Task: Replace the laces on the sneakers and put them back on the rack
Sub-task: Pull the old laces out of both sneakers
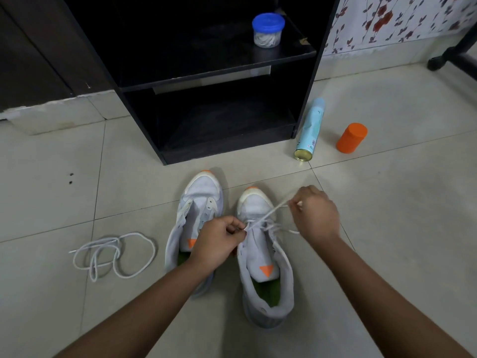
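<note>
**Lace pulled taut over the right-hand sneaker**

We have both hands down at the right-hand white fabric sneaker (pixel 254 202), the one with the orange toe tip and green insole. It stands on the pale tiled floor (pixel 387 228) with its toe toward the black wooden shoe rack (pixel 227 151). Our left hand (pixel 219 244) pinches the thin white cord lace (pixel 268 214) right at the eyelets. We judge this grip is there to steady the crossing so it does not slip while the free length is drawn. Our right hand (pixel 315 215) is held apart from the left, out beside the toe, with its fingers closed on the far stretch of the same lace. The cord therefore runs straight and tight between the two hands. We cannot tell whether this lace is going in or coming out.

The left-hand white fabric sneaker (pixel 201 195) sits just beside its partner, with its tongue open and its eyelets apparently bare. It is close enough that we could turn to it without shifting. A second loose white lace (pixel 113 254) lies in loops on the floor, well to the left of the pair and out of the way of our hands.

The rack's lower shelf faces the toes, a sensible spot for the pair once laced. On its upper shelf stands a clear round plastic jar with a blue lid (pixel 268 29). A pale blue aerosol can (pixel 309 130) lies on its side by the rack's right foot, with an orange plastic cylinder (pixel 352 138) near it.
</note>
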Demonstrator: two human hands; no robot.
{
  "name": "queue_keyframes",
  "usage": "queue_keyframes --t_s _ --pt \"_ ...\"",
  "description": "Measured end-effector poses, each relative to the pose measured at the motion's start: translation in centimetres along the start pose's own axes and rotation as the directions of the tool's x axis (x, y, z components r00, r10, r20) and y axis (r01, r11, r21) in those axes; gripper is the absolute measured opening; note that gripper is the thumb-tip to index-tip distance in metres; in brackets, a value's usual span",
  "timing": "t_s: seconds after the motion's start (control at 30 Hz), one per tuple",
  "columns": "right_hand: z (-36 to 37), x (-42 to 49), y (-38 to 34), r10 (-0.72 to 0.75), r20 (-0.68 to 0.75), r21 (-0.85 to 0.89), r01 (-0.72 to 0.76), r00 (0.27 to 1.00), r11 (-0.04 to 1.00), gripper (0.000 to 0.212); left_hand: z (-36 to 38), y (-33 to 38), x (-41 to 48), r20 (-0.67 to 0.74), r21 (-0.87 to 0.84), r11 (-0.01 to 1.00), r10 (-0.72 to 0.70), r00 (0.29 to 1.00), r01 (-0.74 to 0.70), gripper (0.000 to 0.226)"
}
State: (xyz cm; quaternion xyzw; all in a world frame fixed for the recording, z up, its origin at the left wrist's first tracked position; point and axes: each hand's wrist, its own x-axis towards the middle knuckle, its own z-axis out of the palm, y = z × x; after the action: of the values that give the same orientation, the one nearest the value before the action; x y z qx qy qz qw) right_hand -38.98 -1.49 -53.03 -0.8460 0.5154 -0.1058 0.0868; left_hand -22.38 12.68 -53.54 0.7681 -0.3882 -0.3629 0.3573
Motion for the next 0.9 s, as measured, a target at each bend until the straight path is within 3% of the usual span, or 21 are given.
queue_keyframes --t_s 0.07,0.17,0.23,0.33,0.47,0.57,0.67,0.77,0.83,0.9 --pt "-0.2 0.2 0.8 0.042 -0.026 -0.03 -0.043 0.999 0.999 0.015 0.0 0.0 0.0 0.001 0.003 1.0 -0.004 1.0 0.004 0.007" --pt "0.0 -0.8 -1.4 -0.187 -0.047 0.037 0.189 0.981 0.981 0.024 0.1 0.1 0.0 0.003 0.015 1.0 -0.004 1.0 0.004 0.006" --pt "0.5 -1.9 -3.7 -0.377 -0.012 0.026 0.377 0.926 0.926 0.019 0.1 0.1 0.0 -0.002 0.022 1.0 -0.006 1.0 0.007 0.007" --pt "0.9 -2.5 -5.0 -0.451 0.075 -0.024 0.454 0.889 0.891 0.014 0.1 0.1 0.1 0.003 0.02 1.0 -0.012 1.0 0.011 0.007" --pt "1.0 -1.0 -2.1 -0.289 0.034 0.073 0.286 0.957 0.956 0.008 0.1 0.1 0.1 0.017 0.0 1.0 -0.013 1.0 0.013 0.006" --pt "0.3 0.2 0.9 0.0 -0.032 0.21 0.007 0.999 0.978 0.009 0.1 0.0 0.1 0.01 0.024 1.0 -0.017 1.0 0.017 0.007" --pt "-0.2 1.1 3.3 0.24 0.053 0.238 -0.246 0.969 0.94 0.019 0.1 0.1 0.0 0.006 0.051 0.999 0.004 1.0 -0.004 0.006" --pt "-0.1 -0.3 2.8 0.148 0.094 0.111 -0.158 0.984 0.981 0.037 0.2 0.6 -0.1 0.014 0.154 0.978 0.142 0.99 -0.143 0.018" --pt "0.0 -2.1 1.2 0.031 0.105 0.228 -0.055 0.994 0.972 0.035 0.4 1.2 0.3 0.042 0.277 0.93 0.241 0.97 -0.243 0.025" --pt "0.1 -3.7 -0.1 -0.059 0.138 0.334 0.009 0.989 0.943 0.029 0.6 2.1 0.9 0.103 0.39 0.879 0.253 0.962 -0.274 0.025"
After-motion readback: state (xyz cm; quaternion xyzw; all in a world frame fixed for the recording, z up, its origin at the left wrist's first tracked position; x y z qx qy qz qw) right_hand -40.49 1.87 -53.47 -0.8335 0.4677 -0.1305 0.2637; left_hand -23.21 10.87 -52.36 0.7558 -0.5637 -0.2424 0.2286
